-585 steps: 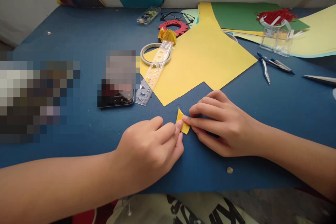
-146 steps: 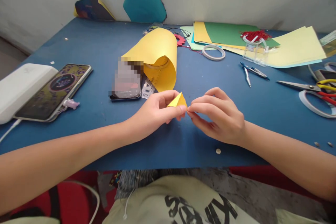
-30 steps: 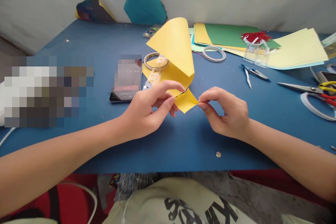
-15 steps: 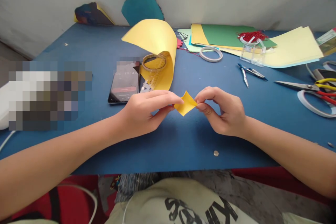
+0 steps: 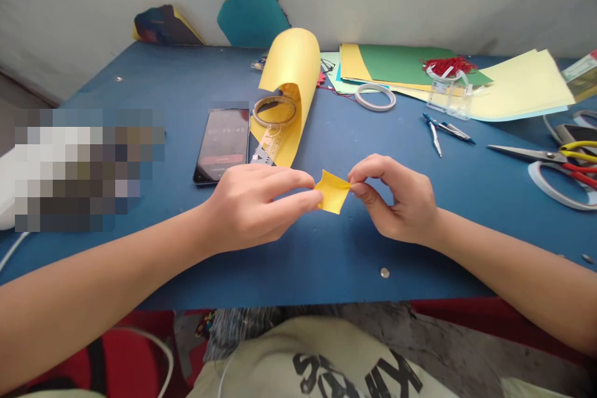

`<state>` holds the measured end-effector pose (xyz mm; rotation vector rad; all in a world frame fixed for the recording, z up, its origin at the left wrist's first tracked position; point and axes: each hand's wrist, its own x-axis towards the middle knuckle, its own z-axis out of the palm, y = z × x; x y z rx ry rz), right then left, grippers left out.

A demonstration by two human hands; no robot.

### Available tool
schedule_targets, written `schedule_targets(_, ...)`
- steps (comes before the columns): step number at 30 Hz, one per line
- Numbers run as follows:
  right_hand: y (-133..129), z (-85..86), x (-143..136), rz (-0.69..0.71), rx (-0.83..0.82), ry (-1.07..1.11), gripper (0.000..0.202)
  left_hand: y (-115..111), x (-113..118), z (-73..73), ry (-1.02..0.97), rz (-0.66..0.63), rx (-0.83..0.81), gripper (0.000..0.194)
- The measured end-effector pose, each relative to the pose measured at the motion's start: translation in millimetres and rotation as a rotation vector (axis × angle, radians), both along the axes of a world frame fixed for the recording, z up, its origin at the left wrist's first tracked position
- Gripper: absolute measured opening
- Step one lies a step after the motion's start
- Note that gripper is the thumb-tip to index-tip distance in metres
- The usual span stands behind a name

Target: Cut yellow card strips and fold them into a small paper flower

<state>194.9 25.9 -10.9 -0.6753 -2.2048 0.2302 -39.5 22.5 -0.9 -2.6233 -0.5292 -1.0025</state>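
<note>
A small yellow paper square (image 5: 333, 193), creased and slightly curved, is held above the blue table between my hands. My right hand (image 5: 396, 196) pinches its right corner between thumb and forefinger. On the other side, my left hand (image 5: 261, 202) has its thumb and fingertips closed at the paper's left edge. Behind my left hand lie a phone (image 5: 224, 143) with a lit screen and a curled yellow sheet (image 5: 296, 56). A roll of tape (image 5: 256, 113) and a clear ruler (image 5: 270, 146) rest on that sheet.
Scissors (image 5: 527, 152) and a white tape roll (image 5: 555, 196) lie at the right. Two pens (image 5: 448, 129), another tape roll (image 5: 375, 97), red string (image 5: 450, 66) and coloured sheets (image 5: 410, 62) spread across the back. A small round disc (image 5: 385, 273) sits near the front edge.
The small yellow paper has tilted, its left side turning downward. My left thumb and fingers have shifted their hold on it. Behind, the large yellow sheet has curled further to the right.
</note>
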Motion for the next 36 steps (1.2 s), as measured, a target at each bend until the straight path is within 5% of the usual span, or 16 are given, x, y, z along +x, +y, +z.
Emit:
schedule_targets(28,-0.4,-0.3,-2.0,0.003,0.096,-0.041,0.013,-5.2,7.6,1.0,-0.194,-0.027,-0.335,0.017)
schedule_targets(36,-2.9,1.8,-7.1,0.095,0.122,-0.220,0.035,-7.1,9.8,-7.5,-0.126,-0.053,-0.343,0.017)
